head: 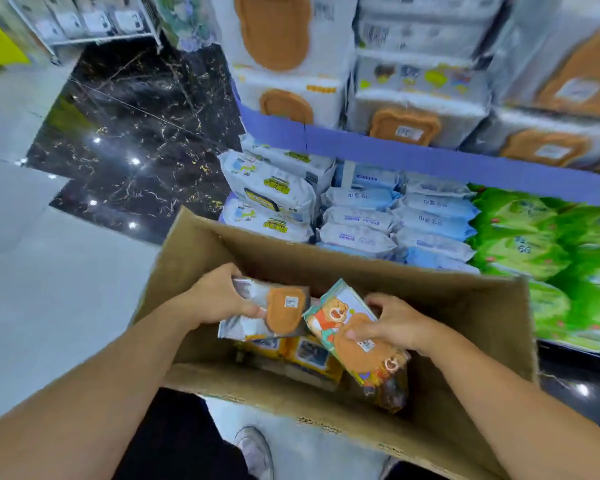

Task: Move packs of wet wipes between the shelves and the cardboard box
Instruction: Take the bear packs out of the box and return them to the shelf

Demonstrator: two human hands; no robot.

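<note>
The left hand (219, 296), at centre-left of the frame, grips a silver-white pack (257, 315) with an orange flap lid, thumb pressed beside the lid and fingers curled over its far end. The right hand (394, 322), just right of centre, clasps a bear-printed pack (355, 337), thumb on its orange lid, fingers wrapped round the upper edge. Both packs sit tilted inside the mouth of the cardboard box (465, 341), their near corners almost touching between the 2 hands.

Below them, on the box floor, lie yellow packs (309, 355), partly covered by the held ones; how many is hard to tell, perhaps 2. The right half of the box interior is bare cardboard, leaving open room beside the right wrist. The box's far wall rises close behind both hands, and its near rim crosses under both forearms.

Beyond the far wall, in the middle of the frame, the lower shelf holds white packs with yellow labels (274, 199), pale blue packs (395, 220) stacked in 2 columns, and green packs (541, 251) at the right. A purple shelf edge (430, 157) runs above them, with large orange-lidded packs (406, 112) stacked on top in the upper right.

At the left, dark marbled floor (136, 133) and pale tiles lie open. A shoe (253, 448) shows at bottom centre.
</note>
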